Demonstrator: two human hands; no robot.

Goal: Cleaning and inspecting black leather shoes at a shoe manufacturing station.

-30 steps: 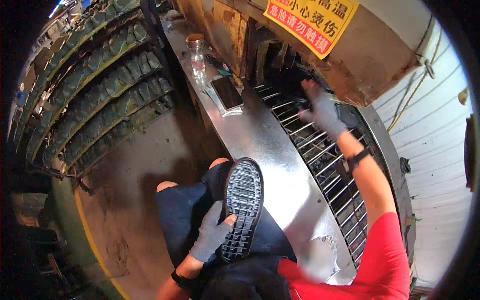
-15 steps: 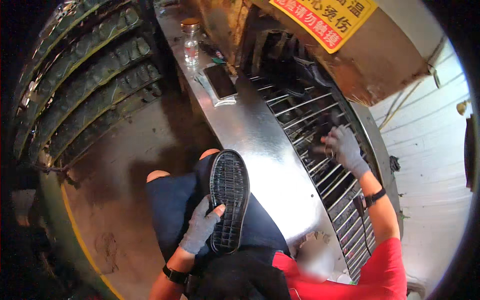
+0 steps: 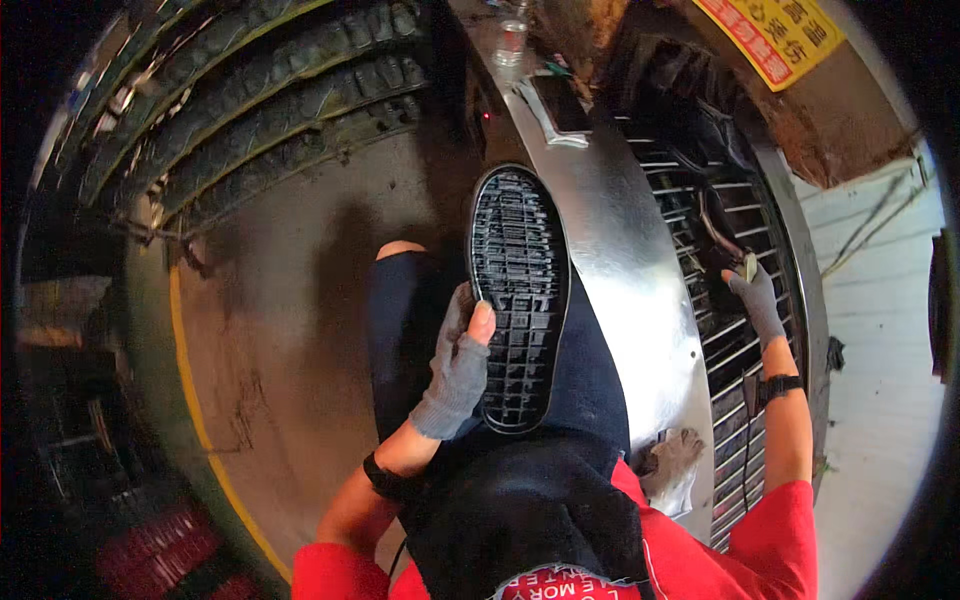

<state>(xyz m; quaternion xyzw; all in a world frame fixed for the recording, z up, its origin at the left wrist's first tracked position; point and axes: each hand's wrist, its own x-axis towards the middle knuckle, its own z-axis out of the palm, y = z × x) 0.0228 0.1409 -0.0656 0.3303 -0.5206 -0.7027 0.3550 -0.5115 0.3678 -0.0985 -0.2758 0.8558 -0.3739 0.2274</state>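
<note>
My left hand (image 3: 458, 370), in a grey fingerless glove, is closed on the edge of a black shoe sole (image 3: 517, 345), its thumb on the ridged grid tread. The sole stands lengthwise above my lap with the tread facing up. Over the metal bar rack on the right, my right hand (image 3: 757, 300), gloved the same way, has its fingers closed at the near end of a dark, glossy shoe (image 3: 716, 222). A small pale patch shows at that end by the fingertips. More dark shoes (image 3: 715, 135) lie farther back on the rack.
A steel ledge (image 3: 625, 220) runs between my lap and the bar rack (image 3: 728, 375). On it are a dark tablet-like thing (image 3: 567, 103) on papers, a clear bottle (image 3: 510, 42) and a used glove (image 3: 672, 460). Shelves of dark shoe parts (image 3: 290, 90) stand far left. A warning sign (image 3: 775, 40) hangs above.
My right hand, open and blurred over the rack before, now grips the end of a dark shoe. My left hand has brought the sole higher and closer. The view has shifted.
</note>
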